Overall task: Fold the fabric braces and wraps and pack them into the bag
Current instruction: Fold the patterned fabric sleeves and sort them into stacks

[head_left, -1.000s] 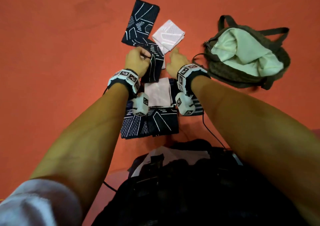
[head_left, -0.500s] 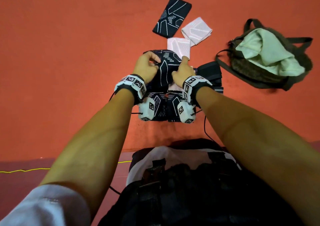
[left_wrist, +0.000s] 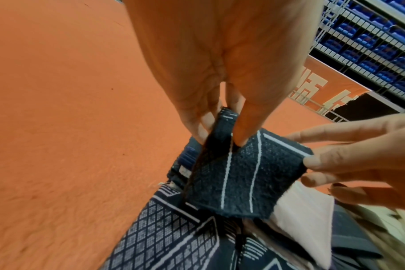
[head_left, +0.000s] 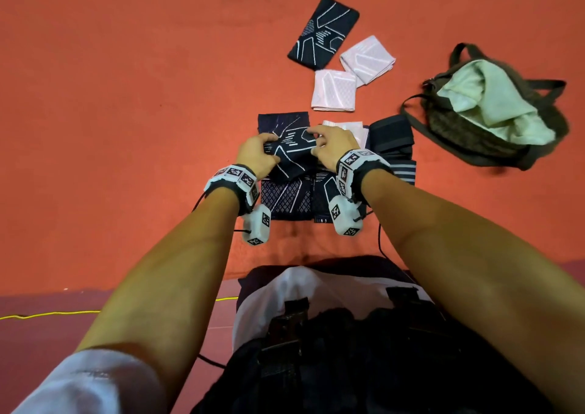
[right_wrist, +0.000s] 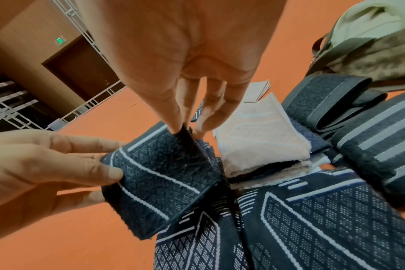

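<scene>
Since half a sec ago you've pulled the dark patterned brace (head_left: 292, 152) lower over the pile and spread your hands wider along its edge. Biggest first: floor (head_left: 126, 97), orange, w/ everything on it. Bag (head_left: 481, 142) sits open to your right, pale lining showing, nothing packed yet as far as I can see. Pile of dark braces (head_left: 291, 199) and grey wraps (head_left: 392, 141) lies under your wrists, some already folded. Beyond it: one dark folded piece (head_left: 323, 33) and two pink ones (head_left: 334, 95), done. Left hand (head_left: 258, 155) pinches the brace's left end, right hand (head_left: 332, 147) pinches the right end; both grips narrow. So folding's approx halfway, packing not begun.
</scene>
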The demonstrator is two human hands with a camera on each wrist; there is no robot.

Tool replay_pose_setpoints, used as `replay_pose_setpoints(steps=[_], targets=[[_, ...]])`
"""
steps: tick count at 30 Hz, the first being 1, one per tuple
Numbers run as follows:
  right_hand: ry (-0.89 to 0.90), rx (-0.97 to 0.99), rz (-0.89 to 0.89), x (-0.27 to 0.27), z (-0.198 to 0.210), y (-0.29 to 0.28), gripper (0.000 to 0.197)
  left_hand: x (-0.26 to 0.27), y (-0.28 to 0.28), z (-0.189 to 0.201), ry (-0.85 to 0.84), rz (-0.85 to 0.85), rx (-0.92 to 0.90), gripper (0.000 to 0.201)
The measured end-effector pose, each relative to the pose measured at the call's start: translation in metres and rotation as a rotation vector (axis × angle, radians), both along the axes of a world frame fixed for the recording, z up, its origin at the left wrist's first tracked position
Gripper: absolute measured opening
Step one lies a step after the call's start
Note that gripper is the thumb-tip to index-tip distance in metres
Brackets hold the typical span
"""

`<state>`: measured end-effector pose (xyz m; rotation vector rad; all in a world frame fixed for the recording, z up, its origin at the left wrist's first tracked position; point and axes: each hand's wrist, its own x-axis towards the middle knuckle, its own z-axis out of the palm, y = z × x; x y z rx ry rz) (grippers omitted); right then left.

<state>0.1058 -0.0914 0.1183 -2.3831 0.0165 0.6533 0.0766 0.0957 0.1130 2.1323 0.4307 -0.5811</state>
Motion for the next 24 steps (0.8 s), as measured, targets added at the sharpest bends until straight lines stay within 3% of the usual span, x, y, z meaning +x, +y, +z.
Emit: replay_pose_setpoints(steps=[5, 13, 20, 24], targets=[[0.066, 0.006, 0.016, 0.006, 0.001, 0.003, 0.04, 0.0, 0.006, -0.004, -0.005, -0.033, 0.035, 0.032], [0.053, -0.05, 0.085, 0.004, 0.006, 0.008, 0.021, -0.006, 0.019, -0.004, -0.042, -0.019, 0.009, 0.022], [0.044, -0.031, 0.12, -0.01, 0.009, 0.011, 0.021, -0.015, 0.02, 0.0, -0.026, 0.002, -0.047, 0.019], [0.053, -0.006, 0.114, -0.018, 0.016, 0.015, 0.017, -0.021, 0.019, 0.0, -0.065, 0.008, -0.034, 0.008]])
